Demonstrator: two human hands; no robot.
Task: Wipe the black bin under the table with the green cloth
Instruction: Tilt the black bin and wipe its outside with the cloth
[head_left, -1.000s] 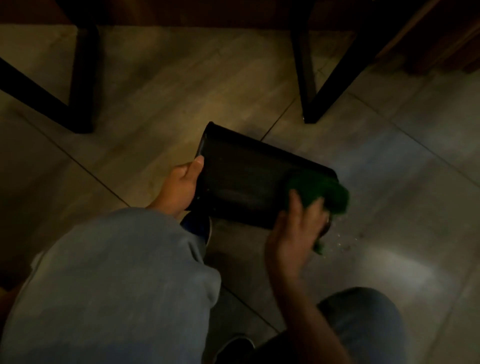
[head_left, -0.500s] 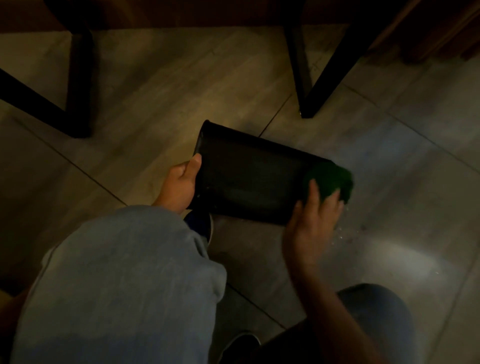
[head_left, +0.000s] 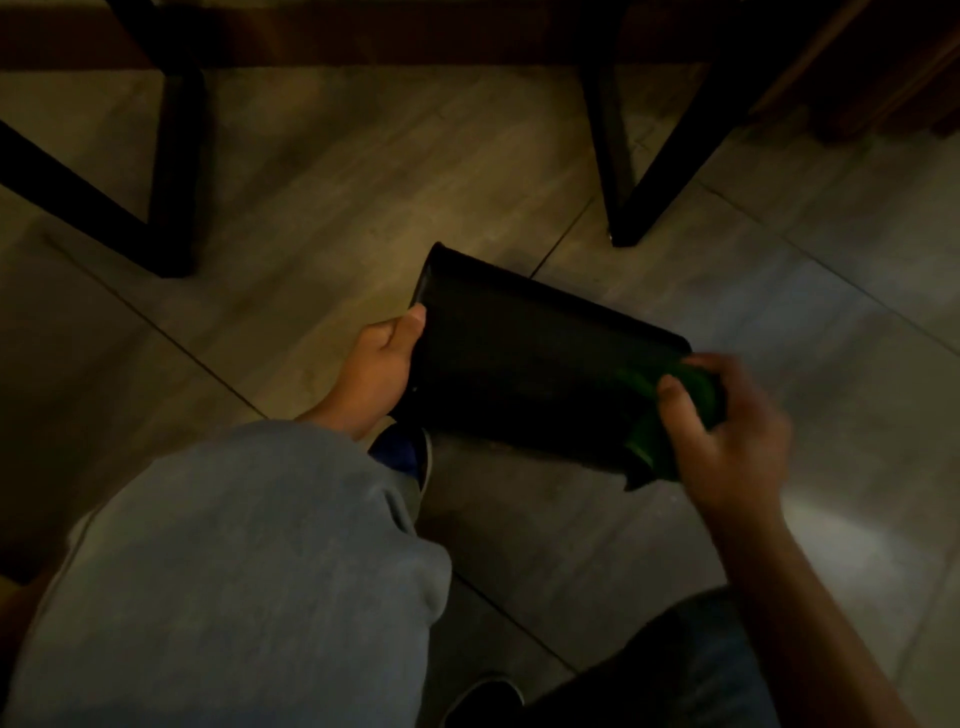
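The black bin (head_left: 524, 364) lies tipped on its side on the tiled floor, mouth toward the left. My left hand (head_left: 382, 366) grips its rim at the left end, thumb over the edge. My right hand (head_left: 727, 441) is at the bin's right end, its base, and presses the green cloth (head_left: 647, 439) against it. The cloth is bunched under my fingers and mostly in shadow, with a strip hanging at the bin's lower right corner.
Black table legs stand on the floor at the back left (head_left: 174, 171) and back right (head_left: 623, 171). My knees in grey trousers (head_left: 234, 571) fill the foreground, and a shoe (head_left: 410, 457) sits just below the bin. The room is dim.
My right hand has slid with the green cloth from the bin's upper side, round its right end, toward the lower right corner. The left hand keeps its hold on the rim.
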